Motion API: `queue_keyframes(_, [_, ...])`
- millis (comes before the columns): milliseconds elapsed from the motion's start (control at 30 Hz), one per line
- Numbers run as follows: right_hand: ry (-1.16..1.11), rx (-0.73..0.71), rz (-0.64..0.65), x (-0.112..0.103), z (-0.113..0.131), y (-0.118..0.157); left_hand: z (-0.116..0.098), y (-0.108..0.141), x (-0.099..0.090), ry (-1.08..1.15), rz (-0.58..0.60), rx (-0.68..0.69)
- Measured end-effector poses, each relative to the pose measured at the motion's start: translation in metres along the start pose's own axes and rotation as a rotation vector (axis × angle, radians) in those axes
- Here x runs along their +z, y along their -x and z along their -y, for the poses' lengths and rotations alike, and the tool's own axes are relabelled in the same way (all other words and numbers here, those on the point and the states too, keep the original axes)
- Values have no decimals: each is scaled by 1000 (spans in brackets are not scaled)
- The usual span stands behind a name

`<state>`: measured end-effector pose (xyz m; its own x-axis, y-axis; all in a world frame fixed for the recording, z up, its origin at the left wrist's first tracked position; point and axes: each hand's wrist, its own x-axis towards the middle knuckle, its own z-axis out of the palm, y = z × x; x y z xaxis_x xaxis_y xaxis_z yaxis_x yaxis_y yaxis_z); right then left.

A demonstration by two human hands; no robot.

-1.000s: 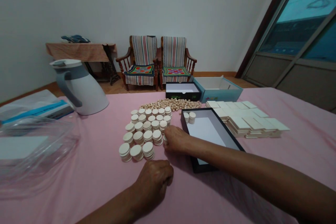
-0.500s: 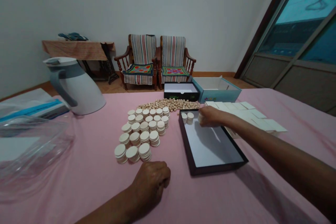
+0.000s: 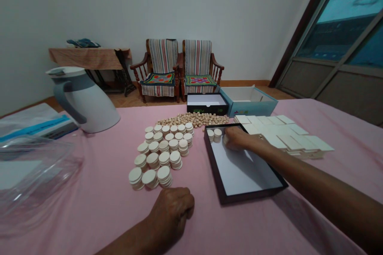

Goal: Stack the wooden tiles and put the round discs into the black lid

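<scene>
Inside the black-rimmed tray (image 3: 221, 193) with a white floor, my right hand (image 3: 236, 138) is at the far end, fingers closed round a stack of pale wooden discs that shows only at its left edge. Two short disc stacks (image 3: 217, 135) stand to its left in the tray's far left corner. My left hand (image 3: 175, 211) rests on the pink cloth as a loose fist, with nothing showing in it. Just beyond it, several rows of wooden disc stacks (image 3: 164, 160) stand left of the tray.
Small wooden beads (image 3: 196, 118) lie heaped behind the discs. Square wooden pieces (image 3: 278, 129) are piled on the right. A black box (image 3: 206, 109) and a light blue box (image 3: 253, 107) stand at the back. On the left are a jug (image 3: 92, 105) and a clear plastic container (image 3: 38, 171).
My right hand has moved slightly left and down inside the tray, closer to the two disc stacks. The left hand stays nearly where it was. The view has shifted slightly.
</scene>
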<state>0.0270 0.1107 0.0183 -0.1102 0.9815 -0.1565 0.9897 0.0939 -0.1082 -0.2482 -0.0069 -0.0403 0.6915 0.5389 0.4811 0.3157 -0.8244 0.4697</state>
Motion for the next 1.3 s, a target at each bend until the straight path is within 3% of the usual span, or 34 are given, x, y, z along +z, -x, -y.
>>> queue_keyframes(133, [60, 3, 43, -12, 0, 8, 2, 0, 1, 0, -1, -10])
queue_keyframes(367, [126, 36, 2, -42, -7, 40, 2, 0, 1, 11, 7, -11])
queue_keyframes(567, [40, -72, 144, -19, -2, 61, -1, -3, -1, -16, -12, 4])
queue_keyframes(733, [-35, -154, 114, -1, -9, 53, -1, -4, -1, -26, 6, -3])
queue_keyframes(1033, [15, -158, 125, -9, -6, 32, 0, -1, 0, -16, 3, -5])
queue_keyframes(1300, [7, -116, 100, -13, -6, 32, 1, -2, 1, -3, -10, -4])
